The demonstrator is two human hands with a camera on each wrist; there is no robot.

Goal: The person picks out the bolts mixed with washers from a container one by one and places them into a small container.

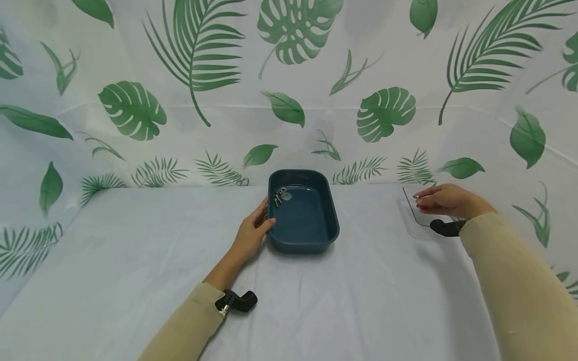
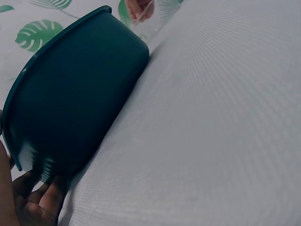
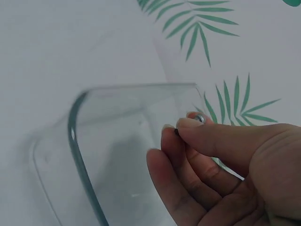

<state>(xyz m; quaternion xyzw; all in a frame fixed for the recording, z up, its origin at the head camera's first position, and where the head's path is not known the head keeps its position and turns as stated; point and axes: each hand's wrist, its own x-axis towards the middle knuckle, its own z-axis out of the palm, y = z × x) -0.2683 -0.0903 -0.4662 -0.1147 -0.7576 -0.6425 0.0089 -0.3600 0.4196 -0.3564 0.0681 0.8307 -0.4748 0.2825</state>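
With left hand point(image 1: 249, 234), we grip blue tray point(image 1: 304, 215) on counter point(image 1: 361, 301) by its side, likely steadying it; metal bits point(image 1: 286, 196) inside. In right hand point(image 1: 446, 200), we pinch small metal piece point(image 3: 200, 118) over clear dish point(image 3: 83, 162).

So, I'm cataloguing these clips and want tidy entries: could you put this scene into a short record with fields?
Left hand: grips the left side of a dark blue, rounded-rectangular plastic bin, thumb at the rim
Right hand: holds a small silvery metal piece at its fingertips, by a clear, round-cornered, glass-like container
Bin contents: small metal parts, including a flat grey disc, towards the far left
Container position: right of the bin, apart
Surface: white cloth
Unclear: the held piece's exact shape
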